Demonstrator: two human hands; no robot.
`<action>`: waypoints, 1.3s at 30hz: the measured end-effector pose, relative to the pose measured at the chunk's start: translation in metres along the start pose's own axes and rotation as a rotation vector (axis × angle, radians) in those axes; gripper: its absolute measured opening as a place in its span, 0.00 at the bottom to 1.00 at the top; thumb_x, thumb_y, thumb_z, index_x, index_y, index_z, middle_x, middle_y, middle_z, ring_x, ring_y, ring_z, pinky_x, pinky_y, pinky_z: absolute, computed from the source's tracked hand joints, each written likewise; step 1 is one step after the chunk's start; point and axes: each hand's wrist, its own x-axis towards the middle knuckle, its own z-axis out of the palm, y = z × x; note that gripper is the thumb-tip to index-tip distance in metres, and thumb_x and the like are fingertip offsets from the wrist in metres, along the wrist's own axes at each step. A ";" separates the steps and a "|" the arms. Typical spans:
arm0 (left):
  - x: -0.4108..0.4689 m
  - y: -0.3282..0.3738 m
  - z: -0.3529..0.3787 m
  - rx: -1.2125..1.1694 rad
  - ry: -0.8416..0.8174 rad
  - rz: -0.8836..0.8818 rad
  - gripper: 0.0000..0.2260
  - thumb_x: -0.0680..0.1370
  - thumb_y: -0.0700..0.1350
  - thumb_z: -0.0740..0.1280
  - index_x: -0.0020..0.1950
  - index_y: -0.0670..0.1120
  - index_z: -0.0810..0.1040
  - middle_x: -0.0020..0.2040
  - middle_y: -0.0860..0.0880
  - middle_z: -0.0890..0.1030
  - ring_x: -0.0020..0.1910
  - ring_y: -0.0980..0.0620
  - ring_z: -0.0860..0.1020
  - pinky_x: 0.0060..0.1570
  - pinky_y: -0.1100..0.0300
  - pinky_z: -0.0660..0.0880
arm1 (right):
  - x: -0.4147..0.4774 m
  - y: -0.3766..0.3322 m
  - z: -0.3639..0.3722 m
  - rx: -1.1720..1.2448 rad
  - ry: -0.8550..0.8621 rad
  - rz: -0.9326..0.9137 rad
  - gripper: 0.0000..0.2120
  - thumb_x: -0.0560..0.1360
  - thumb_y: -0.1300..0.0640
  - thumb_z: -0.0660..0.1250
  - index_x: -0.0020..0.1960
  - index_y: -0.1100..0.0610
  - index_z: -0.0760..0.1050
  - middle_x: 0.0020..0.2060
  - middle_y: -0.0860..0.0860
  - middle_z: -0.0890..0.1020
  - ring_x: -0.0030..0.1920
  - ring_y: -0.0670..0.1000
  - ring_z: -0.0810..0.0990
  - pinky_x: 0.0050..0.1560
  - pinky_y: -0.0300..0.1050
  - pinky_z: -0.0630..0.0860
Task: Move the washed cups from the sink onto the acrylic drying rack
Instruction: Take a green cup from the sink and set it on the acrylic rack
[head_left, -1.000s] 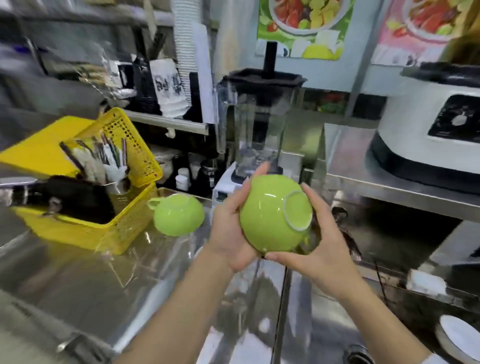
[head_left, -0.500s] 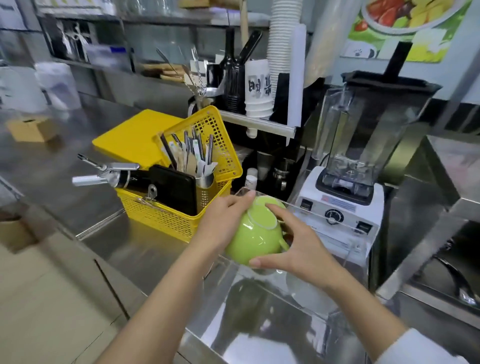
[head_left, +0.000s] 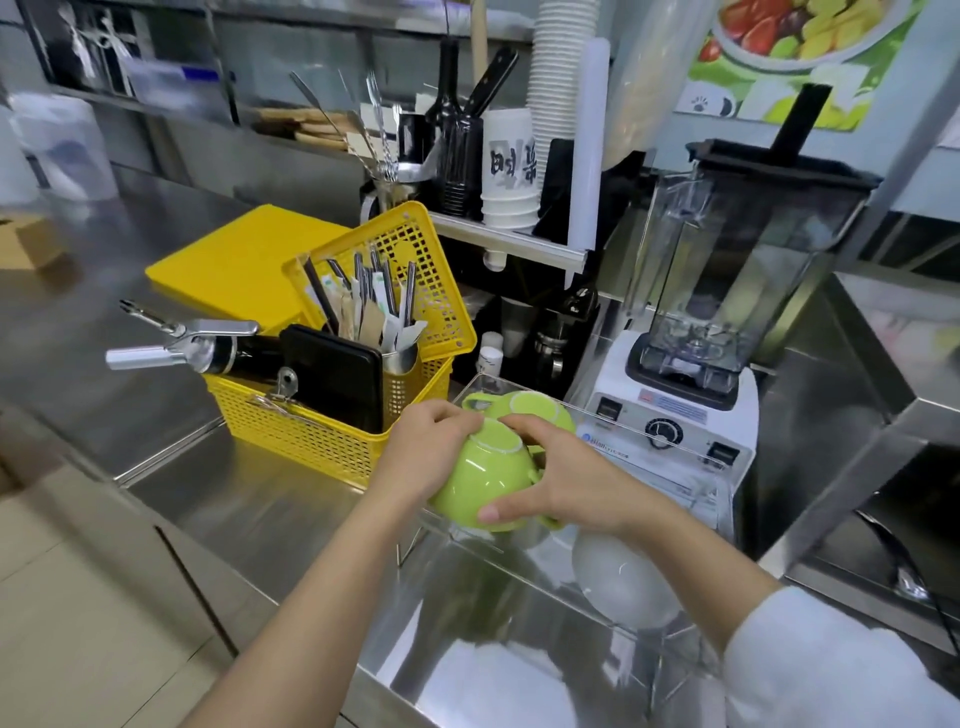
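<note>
**Both hands on upturned green cup over acrylic rack**

Head view: left hand (head_left: 426, 452) and right hand (head_left: 561, 483) both grasp one green cup (head_left: 483, 483), held upside down, base ring up and tilted toward the camera. Left fingers curl over the cup's far-left side; right thumb presses the near lower wall, right fingers (head_left: 524, 423) reach over the base. The cup's handle pokes out on the right, under the right palm. The cup sits at the near-left edge of the clear acrylic drying rack (head_left: 691, 457); cannot tell whether it touches the rack surface.

A second green cup (head_left: 535, 408) stands inverted on the rack just behind the held one, handle to the left. Under the rack, a white bowl-like item (head_left: 618, 582) shows through the acrylic, blurred.

Left of the rack, touching distance apart: yellow basket (head_left: 332, 441) on the steel counter (head_left: 156, 374). In it: a steel canister (head_left: 400, 358) stuffed with straws and wrapped utensils, a black flat case (head_left: 332, 374), a cream whipper (head_left: 192, 345) lying across the rim with nozzle sticking out left. Basket lid stands open.

Behind the rack: blender (head_left: 717, 291), jar looks empty, lid on.
</note>
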 end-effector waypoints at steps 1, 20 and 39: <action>0.001 -0.001 0.000 -0.002 -0.001 0.002 0.04 0.71 0.48 0.68 0.40 0.49 0.80 0.43 0.49 0.81 0.45 0.46 0.79 0.48 0.50 0.74 | 0.001 0.000 0.000 0.003 -0.006 0.007 0.37 0.60 0.57 0.79 0.64 0.47 0.65 0.51 0.40 0.77 0.50 0.41 0.78 0.36 0.30 0.74; 0.003 -0.030 0.002 -0.077 0.121 0.114 0.04 0.72 0.45 0.69 0.41 0.45 0.80 0.39 0.51 0.80 0.41 0.52 0.77 0.41 0.56 0.73 | 0.012 0.001 0.014 -0.160 -0.027 0.041 0.43 0.59 0.56 0.80 0.67 0.50 0.60 0.54 0.47 0.73 0.54 0.48 0.74 0.44 0.38 0.72; 0.006 0.020 0.042 -0.121 0.143 0.388 0.09 0.69 0.50 0.67 0.45 0.47 0.77 0.45 0.50 0.80 0.48 0.50 0.77 0.50 0.55 0.73 | -0.017 -0.001 -0.043 -0.290 0.170 -0.067 0.47 0.57 0.55 0.80 0.70 0.48 0.59 0.61 0.43 0.69 0.55 0.37 0.67 0.57 0.36 0.70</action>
